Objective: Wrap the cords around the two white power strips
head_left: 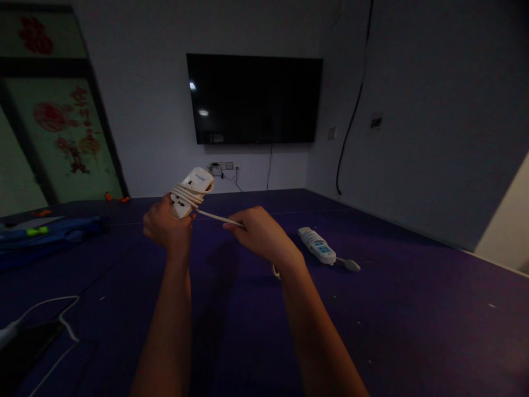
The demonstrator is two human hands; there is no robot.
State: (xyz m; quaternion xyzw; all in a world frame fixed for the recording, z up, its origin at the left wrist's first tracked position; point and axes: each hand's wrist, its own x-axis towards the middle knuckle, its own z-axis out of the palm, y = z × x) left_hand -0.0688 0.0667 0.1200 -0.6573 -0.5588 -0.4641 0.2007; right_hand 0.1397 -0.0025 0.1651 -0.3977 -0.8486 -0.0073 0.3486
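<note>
My left hand (168,223) grips the lower end of a white power strip (200,178), which is raised off the purple surface and tilted. Several turns of its white cord (188,195) go round the strip's middle. From there the cord runs across to my right hand (261,231), which is closed on it; a short loop of cord shows below that wrist. Further right, a second white power strip (317,246) with blue socket faces lies on the surface, its cord wrapped round it and its plug end (349,264) sticking out.
Blue cloth (53,237) lies at the left, with small orange pieces (124,199) behind it. A dark flat device (28,353) and a white cable (68,325) are at the lower left. A television (256,99) hangs on the back wall above sockets (229,165). A black cable (351,121) dangles at the right.
</note>
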